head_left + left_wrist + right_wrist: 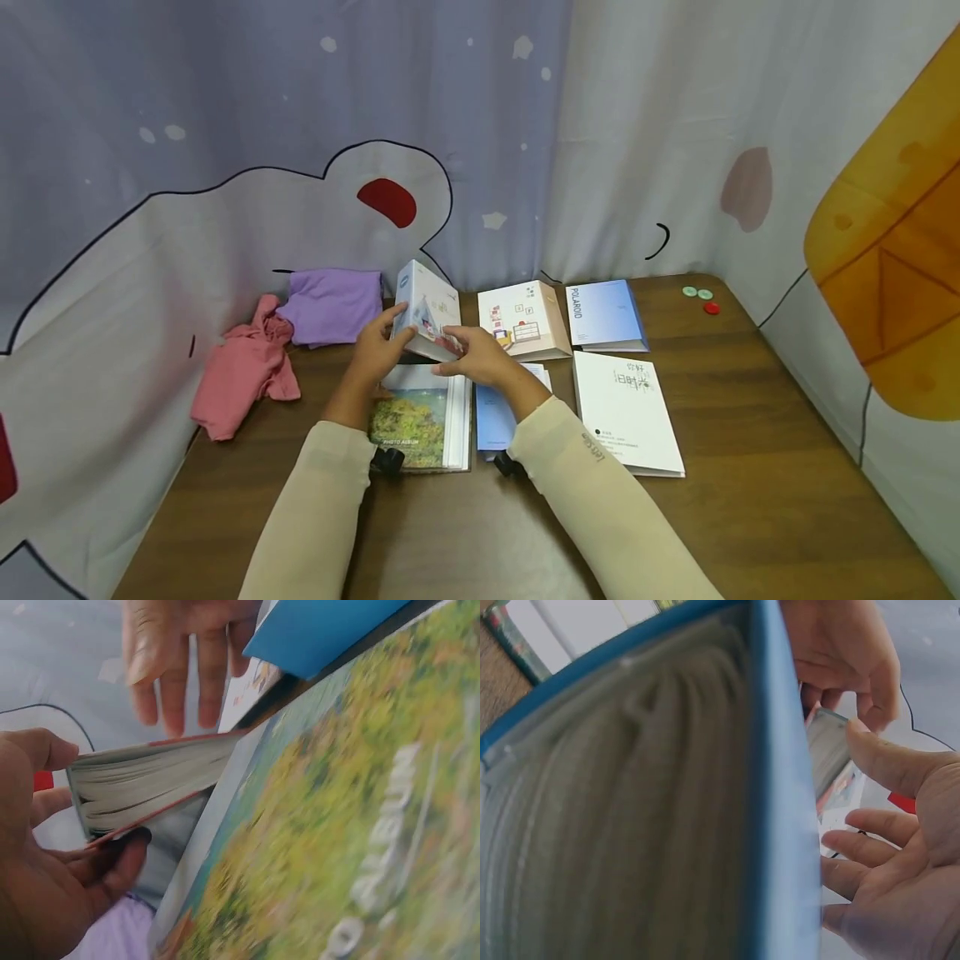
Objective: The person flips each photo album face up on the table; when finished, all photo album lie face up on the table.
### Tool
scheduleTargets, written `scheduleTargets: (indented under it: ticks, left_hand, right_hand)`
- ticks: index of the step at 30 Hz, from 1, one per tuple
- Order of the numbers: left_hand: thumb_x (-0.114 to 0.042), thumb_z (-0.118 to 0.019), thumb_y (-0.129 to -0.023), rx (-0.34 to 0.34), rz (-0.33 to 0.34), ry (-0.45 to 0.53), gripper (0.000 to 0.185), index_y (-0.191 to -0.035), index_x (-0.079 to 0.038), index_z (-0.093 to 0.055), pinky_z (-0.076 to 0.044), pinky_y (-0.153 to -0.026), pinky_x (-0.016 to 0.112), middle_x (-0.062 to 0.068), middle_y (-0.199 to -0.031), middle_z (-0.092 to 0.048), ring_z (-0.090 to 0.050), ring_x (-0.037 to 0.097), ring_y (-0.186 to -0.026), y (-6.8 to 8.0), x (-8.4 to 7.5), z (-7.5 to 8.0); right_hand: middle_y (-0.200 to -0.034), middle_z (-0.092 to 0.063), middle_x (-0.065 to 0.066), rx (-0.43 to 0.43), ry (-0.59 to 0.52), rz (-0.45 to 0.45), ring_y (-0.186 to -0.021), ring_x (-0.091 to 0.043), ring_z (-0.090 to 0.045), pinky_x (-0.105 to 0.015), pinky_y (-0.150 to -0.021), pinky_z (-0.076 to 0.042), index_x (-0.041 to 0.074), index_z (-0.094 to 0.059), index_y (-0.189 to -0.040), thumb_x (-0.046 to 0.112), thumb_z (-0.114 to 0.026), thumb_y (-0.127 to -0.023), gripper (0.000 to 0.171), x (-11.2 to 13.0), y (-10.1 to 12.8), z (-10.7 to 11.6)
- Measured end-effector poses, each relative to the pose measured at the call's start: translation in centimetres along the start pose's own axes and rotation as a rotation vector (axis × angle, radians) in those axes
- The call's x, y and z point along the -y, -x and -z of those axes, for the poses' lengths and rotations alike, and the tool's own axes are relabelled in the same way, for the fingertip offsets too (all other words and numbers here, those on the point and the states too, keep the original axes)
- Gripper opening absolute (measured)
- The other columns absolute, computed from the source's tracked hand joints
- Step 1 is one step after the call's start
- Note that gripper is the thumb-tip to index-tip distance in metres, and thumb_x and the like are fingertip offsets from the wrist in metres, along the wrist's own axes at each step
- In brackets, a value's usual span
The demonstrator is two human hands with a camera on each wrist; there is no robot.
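A small thick photo album [433, 302] with a white illustrated cover and pale blue spine stands tilted at the back of the table. My left hand [377, 344] grips it at the spine side; in the left wrist view the thumb is above and fingers are below its page block [150, 787]. At the album's right side is my right hand [483, 357], its fingers spread and fairly straight in the right wrist view. Whether those fingertips touch the cover I cannot tell. Below the hands lies a larger photo album [408, 425] with a landscape cover.
A blue album [495, 421] lies partly under the right forearm. Further right are a beige album [525, 321], a blue Polaroid album [606, 312] and a white album [626, 412]. Purple cloth [333, 307] and pink cloth [243, 375] lie left; small discs [711, 308] sit back right.
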State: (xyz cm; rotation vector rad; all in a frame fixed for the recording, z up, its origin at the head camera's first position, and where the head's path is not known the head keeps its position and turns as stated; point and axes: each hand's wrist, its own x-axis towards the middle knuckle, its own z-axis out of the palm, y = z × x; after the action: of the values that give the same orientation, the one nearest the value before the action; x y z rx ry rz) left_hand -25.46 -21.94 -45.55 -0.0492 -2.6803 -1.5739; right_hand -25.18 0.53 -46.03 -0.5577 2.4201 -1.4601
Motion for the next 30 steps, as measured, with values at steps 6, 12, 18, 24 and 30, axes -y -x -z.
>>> scheduleTargets:
  ticks: [6, 12, 18, 24, 30]
  left_hand:
    - [-0.032, -0.060, -0.110, 0.091, 0.033, -0.155, 0.067, -0.172, -0.017, -0.038, -0.042, -0.124, 0.065, 0.029, -0.164, -0.051, -0.049, 0.048, -0.153, -0.2, 0.5, 0.7]
    - [-0.032, -0.058, -0.113, 0.146, 0.031, -0.229, 0.070, -0.175, -0.016, -0.029, -0.032, -0.130, 0.070, 0.027, -0.175, -0.036, -0.031, 0.049, -0.164, -0.3, 1.3, 0.7]
    - [-0.031, -0.063, -0.112, 0.170, 0.006, -0.332, 0.072, -0.175, -0.016, -0.030, -0.030, -0.131, 0.069, 0.022, -0.178, -0.033, -0.030, 0.050, -0.164, -0.9, 2.0, 0.1]
    - [-0.020, -0.061, -0.113, 0.182, 0.047, -0.397, 0.064, -0.172, -0.013, -0.036, -0.030, -0.132, 0.065, 0.023, -0.177, -0.034, -0.031, 0.049, -0.164, -1.3, 2.5, 0.1]
    - [-0.022, -0.057, -0.115, 0.208, 0.113, -0.375, 0.063, -0.174, -0.016, -0.033, -0.033, -0.130, 0.065, 0.025, -0.178, -0.029, -0.026, 0.049, -0.165, -1.5, 2.8, 0.4]
  right_hand:
    - [-0.168, -0.053, -0.013, -0.020, 0.037, -0.035, -0.157, -0.037, -0.048, -0.056, -0.126, -0.044, 0.011, -0.052, -0.163, 0.028, -0.088, -0.095, 0.079, 0.1, 0.2, 0.4]
    - [-0.171, -0.048, -0.017, -0.093, -0.003, -0.080, -0.162, -0.042, -0.041, -0.062, -0.127, -0.042, 0.010, -0.053, -0.162, 0.026, -0.086, -0.094, 0.077, 0.6, 0.9, 1.3]
    - [-0.172, -0.047, -0.016, -0.128, -0.035, -0.122, -0.163, -0.042, -0.038, -0.063, -0.128, -0.039, 0.016, -0.056, -0.161, 0.027, -0.086, -0.093, 0.076, 1.0, 1.9, 2.3]
    - [-0.173, -0.046, -0.013, -0.125, -0.019, -0.103, -0.160, -0.043, -0.042, -0.062, -0.126, -0.043, 0.015, -0.053, -0.163, 0.026, -0.085, -0.094, 0.077, 1.2, 2.8, 2.8]
    - [-0.174, -0.045, -0.012, -0.147, 0.038, -0.083, -0.164, -0.040, -0.037, -0.063, -0.129, -0.038, 0.014, -0.052, -0.164, 0.028, -0.086, -0.094, 0.079, 1.3, 4.0, 4.3]
